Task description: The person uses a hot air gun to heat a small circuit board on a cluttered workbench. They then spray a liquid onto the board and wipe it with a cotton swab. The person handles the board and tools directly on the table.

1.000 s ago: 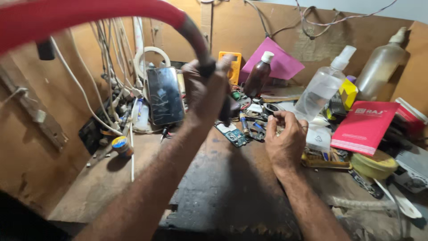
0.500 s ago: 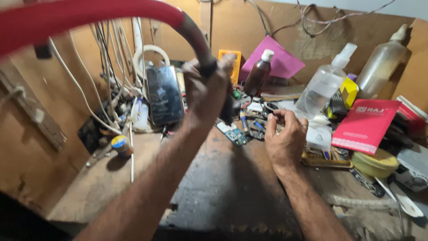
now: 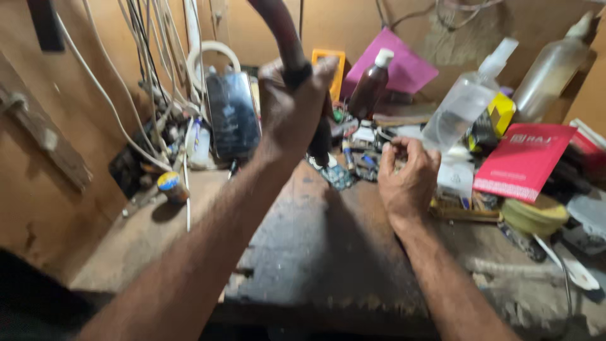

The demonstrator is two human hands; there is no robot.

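Head view: my left hand (image 3: 291, 107) has its fingers closed round the dark handle of a tool on a red hose (image 3: 281, 28), held upright above the bench (image 3: 303, 252). At three o'clock from it, my right hand (image 3: 407, 173) rests with fingers curled, pinching something too small to tell, just beside a small circuit board (image 3: 339, 175). A brown bottle (image 3: 371, 85) stands at twelve o'clock.

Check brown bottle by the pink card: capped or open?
Capped. The brown bottle stands upright with a white cap on its neck.
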